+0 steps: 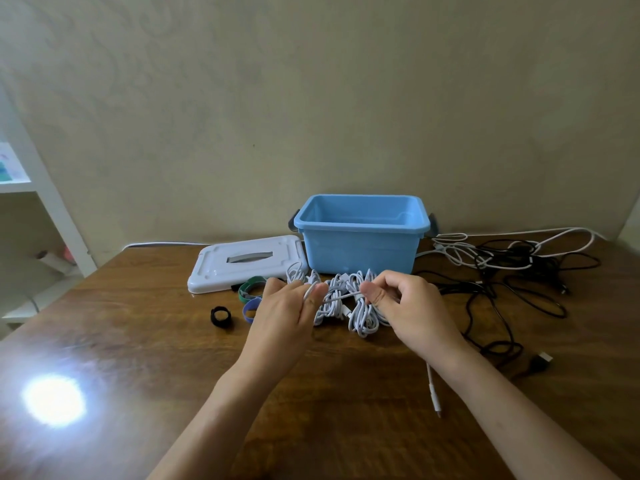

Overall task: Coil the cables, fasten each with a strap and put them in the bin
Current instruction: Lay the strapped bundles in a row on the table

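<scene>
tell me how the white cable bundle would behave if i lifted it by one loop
The white cable bundle is likely floppy: its loops sag unevenly on the table. With no strap visible round it, it would probably unravel when lifted. It looks light, since the right hand and left hand hold a strand with just their fingertips.

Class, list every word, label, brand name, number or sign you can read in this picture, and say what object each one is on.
None can be read.
Blue bin: no visible lettering.
White lid: no visible lettering.
Coloured sheet on the shelf: too blurred to read.
</scene>
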Tool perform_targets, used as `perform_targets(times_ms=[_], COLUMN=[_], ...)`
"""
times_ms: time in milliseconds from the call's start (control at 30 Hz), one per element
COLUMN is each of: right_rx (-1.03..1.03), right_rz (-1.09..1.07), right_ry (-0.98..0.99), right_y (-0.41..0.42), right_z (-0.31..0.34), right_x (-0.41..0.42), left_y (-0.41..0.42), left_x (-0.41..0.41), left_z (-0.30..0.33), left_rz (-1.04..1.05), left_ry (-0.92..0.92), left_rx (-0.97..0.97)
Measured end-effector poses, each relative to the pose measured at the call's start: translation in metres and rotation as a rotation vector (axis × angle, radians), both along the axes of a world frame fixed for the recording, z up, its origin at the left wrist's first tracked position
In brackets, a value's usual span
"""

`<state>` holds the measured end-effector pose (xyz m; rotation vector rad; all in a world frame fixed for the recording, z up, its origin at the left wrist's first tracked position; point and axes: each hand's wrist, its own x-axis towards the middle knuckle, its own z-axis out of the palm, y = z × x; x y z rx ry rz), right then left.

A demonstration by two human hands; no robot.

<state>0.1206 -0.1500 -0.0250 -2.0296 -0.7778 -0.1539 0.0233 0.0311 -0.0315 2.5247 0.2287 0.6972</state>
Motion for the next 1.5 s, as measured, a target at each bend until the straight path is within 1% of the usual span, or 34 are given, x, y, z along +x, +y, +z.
perform_targets(times_ms=[100,200,267,367,467,533,667,767,900,1033,1100,1233,1300,1367,1433,1500], right_rx=[0.028,0.076,0.082,0.053,0.112,0.151,0.220,0.174,0.146,0.138,0.102,0.033,-0.070,-0.221,-0.287,-0.324], right_rz=[0.005,0.009,0.030,0.134,0.244,0.273,0.245,0.293,0.383,0.432,0.475,0.532,0.484,0.435,0.418,0.403], right_ry=[0.042,0.094,0.151,0.224,0.296,0.272,0.225,0.204,0.214,0.419,0.448,0.484,0.453,0.337,0.226,0.130], right_y=[-0.001,0.000,-0.001,-0.003,0.001,0.006,0.016,0.019,0.031,0.028,0.026,0.030,0.034,0.037,0.040,0.042], right_z=[0.002,0.005,0.007,0.009,0.008,0.007,0.004,0.001,-0.007,-0.001,0.000,-0.010,-0.016,-0.018,-0.017,-0.015], right_x=[-0.001,-0.003,-0.002,-0.001,-0.008,-0.016,-0.025,-0.032,-0.045,-0.042,-0.039,-0.049,-0.054,-0.056,-0.057,-0.058], left_y=[-0.002,-0.004,-0.004,-0.001,-0.002,-0.005,-0.007,-0.007,-0.013,-0.008,-0.006,-0.009,-0.008,-0.007,-0.008,-0.012], left_x=[-0.001,-0.003,-0.004,-0.004,-0.002,-0.001,0.000,-0.002,-0.002,-0.003,-0.003,-0.001,0.000,0.001,0.000,0.000], left_z=[0.001,0.004,0.004,0.004,0.003,0.002,0.000,-0.001,0.001,0.010,0.012,0.011,0.012,0.014,0.015,0.017], left_rz=[-0.025,-0.059,-0.065,-0.062,-0.071,-0.081,-0.083,-0.136,-0.137,-0.052,-0.030,-0.076,-0.088,-0.110,-0.138,-0.157], left_ry=[-0.041,-0.041,-0.049,-0.082,-0.068,-0.049,-0.031,-0.028,-0.060,-0.148,-0.169,-0.206,-0.236,-0.266,-0.274,-0.277], left_rx=[-0.021,-0.121,-0.153,-0.209,-0.279,-0.329,-0.407,-0.450,-0.456,-0.495,-0.523,-0.622,-0.629,-0.680,-0.743,-0.756])
